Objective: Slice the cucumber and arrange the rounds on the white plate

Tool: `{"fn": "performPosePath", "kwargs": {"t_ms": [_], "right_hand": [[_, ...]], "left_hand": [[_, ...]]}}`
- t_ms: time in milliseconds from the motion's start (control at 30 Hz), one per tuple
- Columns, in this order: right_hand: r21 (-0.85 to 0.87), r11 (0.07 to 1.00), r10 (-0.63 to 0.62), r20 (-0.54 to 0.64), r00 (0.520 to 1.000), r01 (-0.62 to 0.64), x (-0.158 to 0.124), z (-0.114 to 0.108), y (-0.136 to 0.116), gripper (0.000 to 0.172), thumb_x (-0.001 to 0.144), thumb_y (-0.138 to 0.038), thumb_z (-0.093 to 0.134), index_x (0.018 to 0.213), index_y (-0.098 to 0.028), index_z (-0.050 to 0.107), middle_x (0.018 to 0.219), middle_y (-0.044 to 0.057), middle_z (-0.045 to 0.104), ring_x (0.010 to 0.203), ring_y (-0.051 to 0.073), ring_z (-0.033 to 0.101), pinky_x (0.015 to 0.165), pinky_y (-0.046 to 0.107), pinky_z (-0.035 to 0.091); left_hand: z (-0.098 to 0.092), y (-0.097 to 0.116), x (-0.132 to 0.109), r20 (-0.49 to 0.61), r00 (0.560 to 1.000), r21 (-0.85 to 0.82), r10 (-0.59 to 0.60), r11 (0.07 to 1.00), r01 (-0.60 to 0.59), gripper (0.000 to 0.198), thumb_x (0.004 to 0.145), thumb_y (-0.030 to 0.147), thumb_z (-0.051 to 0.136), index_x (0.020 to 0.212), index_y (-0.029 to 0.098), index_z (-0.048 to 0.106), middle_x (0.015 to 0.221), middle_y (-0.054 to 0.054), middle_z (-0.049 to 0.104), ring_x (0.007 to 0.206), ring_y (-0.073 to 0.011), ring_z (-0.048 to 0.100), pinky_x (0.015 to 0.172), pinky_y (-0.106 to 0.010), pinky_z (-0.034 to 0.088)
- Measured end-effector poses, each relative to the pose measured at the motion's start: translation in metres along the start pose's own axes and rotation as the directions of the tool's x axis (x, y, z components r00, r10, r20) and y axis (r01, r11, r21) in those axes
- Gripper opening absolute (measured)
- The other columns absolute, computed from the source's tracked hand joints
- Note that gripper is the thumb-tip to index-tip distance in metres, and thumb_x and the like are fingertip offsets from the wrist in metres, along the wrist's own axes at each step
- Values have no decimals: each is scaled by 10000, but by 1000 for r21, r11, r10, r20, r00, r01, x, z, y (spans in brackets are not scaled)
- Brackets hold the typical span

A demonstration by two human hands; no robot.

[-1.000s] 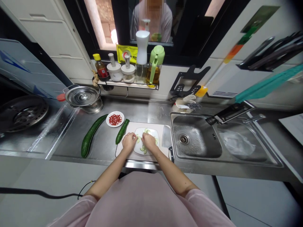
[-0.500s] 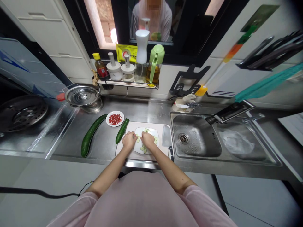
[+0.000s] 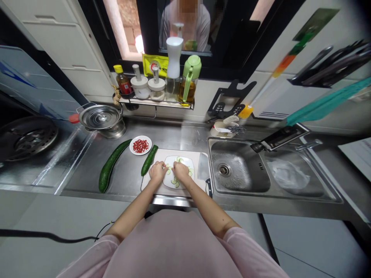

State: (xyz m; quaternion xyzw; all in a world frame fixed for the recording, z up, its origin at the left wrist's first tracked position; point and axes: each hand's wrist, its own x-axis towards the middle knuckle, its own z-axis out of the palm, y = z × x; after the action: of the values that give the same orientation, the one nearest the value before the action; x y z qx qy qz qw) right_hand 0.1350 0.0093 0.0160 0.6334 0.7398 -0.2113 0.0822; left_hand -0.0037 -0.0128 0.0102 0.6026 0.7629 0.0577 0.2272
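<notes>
A white square plate [image 3: 185, 184] lies on a pale cutting board [image 3: 160, 156], with small clusters of green-edged cucumber slices [image 3: 175, 182] near its sides. My left hand [image 3: 158, 172] is at the plate's left edge, fingers pinched together right beside one cluster. Over the middle of the plate, my right hand [image 3: 181, 171] is closed with its fingertips pointing left and down. Whatever either hand pinches is too small or hidden to make out. A cut cucumber [image 3: 149, 160] rests against the board's left side. The kitchen knife [image 3: 203, 168] lies on the board's right side.
A long whole cucumber [image 3: 113, 166] and a small plate of chopped red pieces [image 3: 140, 145] are to the left. Behind them stands a lidded steel pot [image 3: 101, 117]. The double sink [image 3: 240, 166] is right of the board. A seasoning rack [image 3: 158, 102] hangs under the window.
Both hands stay almost in the same place over the plate, still closed. The view has shifted very slightly; nothing else visibly differs.
</notes>
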Motion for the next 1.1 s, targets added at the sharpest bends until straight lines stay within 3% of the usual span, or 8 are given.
{"fn": "performPosePath", "kwargs": {"t_ms": [200,367,567,800,1100], "right_hand": [[14,1000,14,11,1000,-14,0,-1,0,229,935,-325,475,1062,-180,597,1039,115,673,951,202,625,710,263,401],[146,989,40,-70,997,-29,-8,-6,6,208,924,-332,468,1000,-202,610,962,64,681,837,173,614,644,244,346],[378,925,123,-233,965,-26,-32,-12,39,228,913,-352,440,959,-217,619,778,2,647,705,141,553,602,224,301],[528,849,237,-343,909,-22,-69,2,86,285,869,-406,427,893,-208,630,632,-19,563,614,153,514,575,226,311],[660,751,344,-405,847,11,-86,5,102,324,826,-449,438,858,-188,627,624,-16,549,618,152,516,618,239,350]], "left_hand": [[-2,1,-1,-3,1000,14,2,1000,-2,209,840,438,575,904,263,669,1013,-29,646,867,-185,616,670,-264,395],[-4,3,-2,-1,1000,16,-1,1000,1,209,844,428,564,913,261,669,1013,-30,649,877,-186,619,679,-265,400],[-2,2,-1,-15,1000,13,4,1000,-4,196,844,407,553,902,258,667,1018,-26,655,876,-182,618,672,-262,399],[-2,3,-2,-24,999,14,21,1000,-21,193,837,393,553,888,255,677,1012,-42,661,864,-196,623,675,-274,410],[-4,6,-2,-13,1000,-35,-7,999,7,163,799,356,587,883,254,683,1011,-32,679,868,-189,624,682,-260,409]]}}
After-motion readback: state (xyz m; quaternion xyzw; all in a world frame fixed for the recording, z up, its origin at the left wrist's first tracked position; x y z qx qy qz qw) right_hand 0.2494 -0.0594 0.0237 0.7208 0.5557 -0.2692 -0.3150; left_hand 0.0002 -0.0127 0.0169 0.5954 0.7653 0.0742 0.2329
